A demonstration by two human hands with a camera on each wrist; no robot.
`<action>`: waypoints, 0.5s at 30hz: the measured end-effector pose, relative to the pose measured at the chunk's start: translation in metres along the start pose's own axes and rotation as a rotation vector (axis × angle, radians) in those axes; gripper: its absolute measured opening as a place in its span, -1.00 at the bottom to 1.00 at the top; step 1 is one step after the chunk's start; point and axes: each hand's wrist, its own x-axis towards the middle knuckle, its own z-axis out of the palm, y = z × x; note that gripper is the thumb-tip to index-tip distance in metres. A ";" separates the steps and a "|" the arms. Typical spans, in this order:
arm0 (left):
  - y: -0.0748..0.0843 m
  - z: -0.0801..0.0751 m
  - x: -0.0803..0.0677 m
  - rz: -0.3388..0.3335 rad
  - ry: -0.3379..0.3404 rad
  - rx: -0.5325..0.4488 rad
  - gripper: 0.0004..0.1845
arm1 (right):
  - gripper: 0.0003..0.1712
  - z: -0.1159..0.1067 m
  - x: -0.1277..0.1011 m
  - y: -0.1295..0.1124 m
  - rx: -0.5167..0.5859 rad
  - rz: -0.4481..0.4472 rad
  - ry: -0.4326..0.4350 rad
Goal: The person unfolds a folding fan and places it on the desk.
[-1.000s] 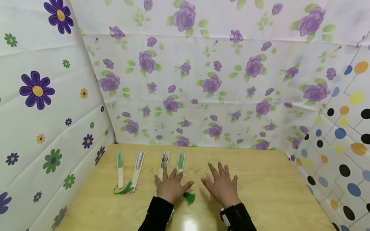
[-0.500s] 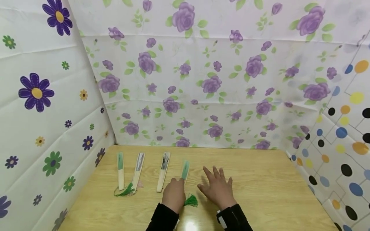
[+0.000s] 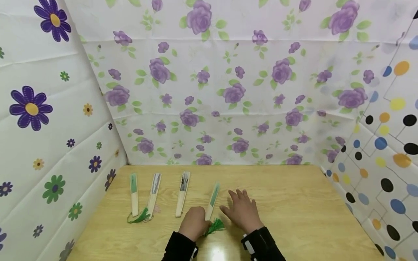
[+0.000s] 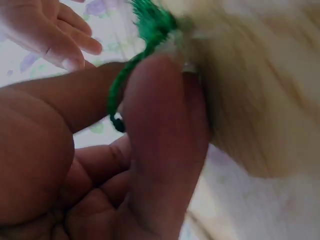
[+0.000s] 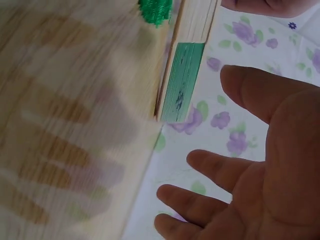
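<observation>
- The left hand (image 3: 195,223) has its fingers curled and pinches the near end of a folded fan (image 3: 213,201) between thumb and fingers.
- That fan is just right of the left hand, its green-topped far end leaning to the right; whether it touches the tabletop (image 3: 287,203) cannot be told.
- A green tassel (image 3: 216,226) spreads beside the near end of the held fan, and its green cord (image 4: 116,95) curves against the left hand in the left wrist view.
- The right hand (image 3: 241,212) is spread, fingers apart and holding nothing, near the fan on its right side.
- Left of the hands, three more folded fans lie apart in a row: a green-topped fan (image 3: 134,194), a grey-topped fan (image 3: 154,194) and a black-and-grey fan (image 3: 183,194).
- A second green tassel (image 3: 142,216) lies between the near ends of the two leftmost fans.
- A rose-print cloth (image 3: 209,137) hangs behind the tabletop.
</observation>
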 end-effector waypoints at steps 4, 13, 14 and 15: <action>0.025 -0.024 -0.011 0.051 -0.049 -0.219 -0.70 | -0.17 -0.011 0.002 0.000 0.170 -0.013 0.007; 0.071 -0.049 -0.019 0.078 -0.185 -0.700 -0.69 | -0.47 -0.040 0.009 -0.005 0.782 -0.071 -0.072; 0.073 -0.047 -0.019 0.069 -0.175 -0.724 -0.69 | -0.49 -0.041 0.009 -0.005 0.831 -0.067 -0.074; 0.076 -0.045 -0.019 0.058 -0.165 -0.746 -0.68 | -0.51 -0.041 0.009 -0.005 0.872 -0.052 -0.070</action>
